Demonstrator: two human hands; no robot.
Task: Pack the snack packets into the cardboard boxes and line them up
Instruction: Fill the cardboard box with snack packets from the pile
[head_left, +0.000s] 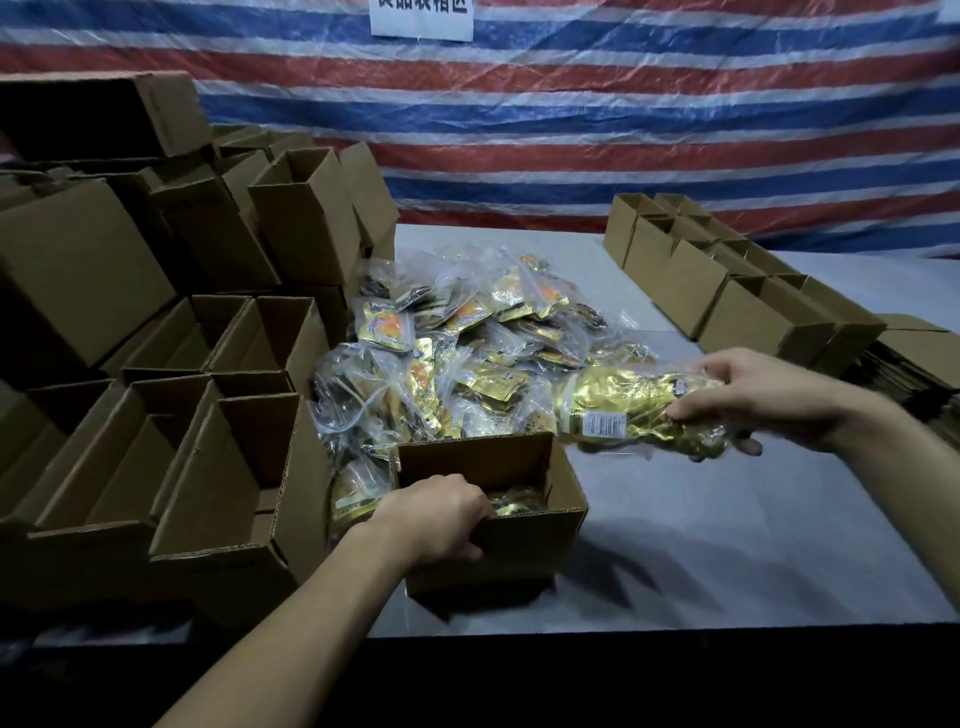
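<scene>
Gripping white-labelled gold snack packet (636, 410), right hand (769, 395); left hand (436, 514) gripping cardboard box (524, 545).

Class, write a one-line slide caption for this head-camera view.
Left hand grips an open brown cardboard box while the right hand holds a gold foil snack packet above the grey table.

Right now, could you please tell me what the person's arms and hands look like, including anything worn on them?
The left forearm and right forearm are bare as far as the frame shows, with no sleeve edge visible. The left hand and right hand wear no gloves, and no watch, bracelet or ring shows.
</scene>
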